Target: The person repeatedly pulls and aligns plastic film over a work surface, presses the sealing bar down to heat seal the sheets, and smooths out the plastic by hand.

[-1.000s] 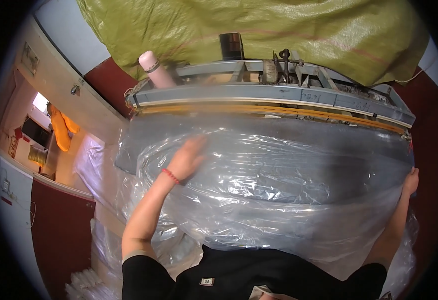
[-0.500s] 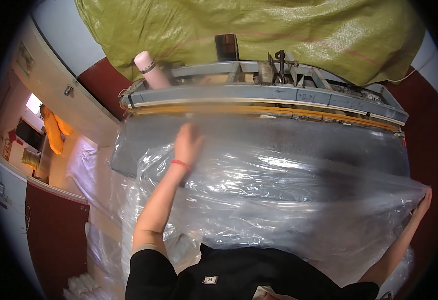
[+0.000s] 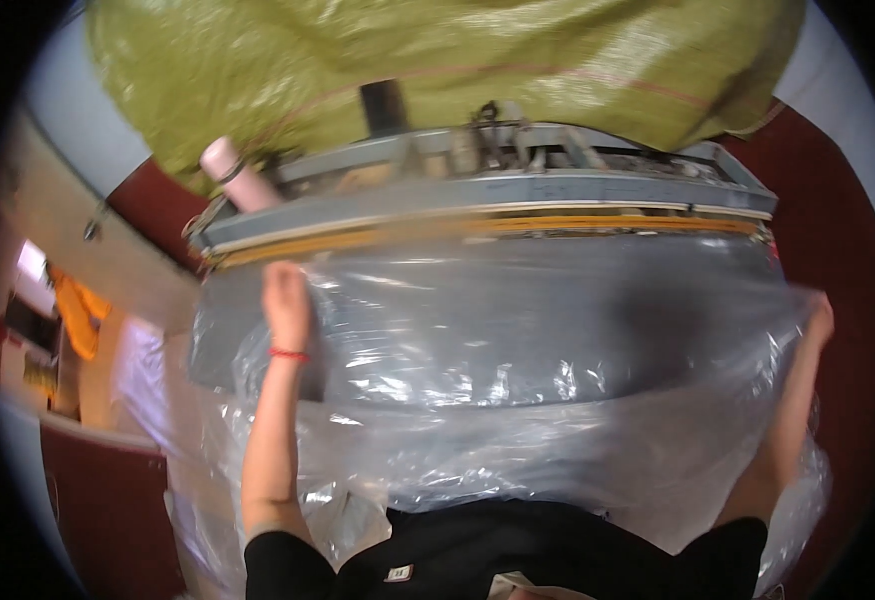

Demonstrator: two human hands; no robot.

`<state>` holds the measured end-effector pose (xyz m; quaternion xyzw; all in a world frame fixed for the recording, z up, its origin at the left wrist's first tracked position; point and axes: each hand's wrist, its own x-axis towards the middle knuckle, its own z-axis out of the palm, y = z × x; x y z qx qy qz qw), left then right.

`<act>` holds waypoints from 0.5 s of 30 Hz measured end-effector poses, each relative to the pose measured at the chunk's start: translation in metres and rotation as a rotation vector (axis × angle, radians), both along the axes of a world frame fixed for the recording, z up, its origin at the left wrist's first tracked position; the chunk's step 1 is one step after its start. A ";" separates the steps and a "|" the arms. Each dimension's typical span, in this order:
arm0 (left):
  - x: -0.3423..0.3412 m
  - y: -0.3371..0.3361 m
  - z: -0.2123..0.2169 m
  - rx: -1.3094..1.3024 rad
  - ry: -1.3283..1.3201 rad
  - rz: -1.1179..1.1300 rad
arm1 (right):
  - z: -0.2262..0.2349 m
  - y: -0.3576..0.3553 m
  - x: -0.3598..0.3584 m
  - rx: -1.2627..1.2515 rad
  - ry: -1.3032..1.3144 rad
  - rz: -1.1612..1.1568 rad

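A wide sheet of clear plastic film (image 3: pixel 458 345) stretches in front of me over a dark grey, flat-topped surface. My left hand (image 3: pixel 286 300), with a red cord at its wrist, is closed on the film's far left part, just above the grey top (image 3: pixel 220 318). Out at the right, beyond the end of the surface, my right hand (image 3: pixel 819 320) grips the film's corner and pulls it taut. Between the hands the film lies fairly smooth, while its near part hangs in folds toward my body. Motion blurs the left fingers somewhat.
Along the far edge runs a grey metal frame (image 3: pixel 518 190) with orange strips (image 3: pixel 598 224) below it. A pink bottle (image 3: pixel 241 178) and a dark block (image 3: pixel 385 108) stand there, before a yellow-green tarp (image 3: pixel 458 50). An open door (image 3: pixel 108 215) is at left.
My left hand has moved left and taken hold of the film. My right hand has risen toward the far side, drawing the film farther over the grey surface. The view has shifted.
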<state>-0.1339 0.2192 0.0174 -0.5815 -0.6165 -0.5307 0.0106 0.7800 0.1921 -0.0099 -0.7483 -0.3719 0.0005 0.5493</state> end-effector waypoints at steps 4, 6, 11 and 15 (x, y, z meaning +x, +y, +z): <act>-0.010 0.039 -0.010 -0.110 -0.719 0.068 | -0.011 0.069 -0.061 0.085 -0.609 -0.191; -0.097 0.047 -0.060 0.066 -0.299 0.162 | -0.026 0.123 -0.157 0.009 -0.351 -0.069; -0.155 0.081 -0.091 0.123 -0.506 0.033 | -0.055 0.170 -0.170 0.334 -0.093 0.200; -0.133 0.098 -0.090 0.023 -0.427 0.055 | -0.048 0.170 -0.174 0.314 0.118 0.225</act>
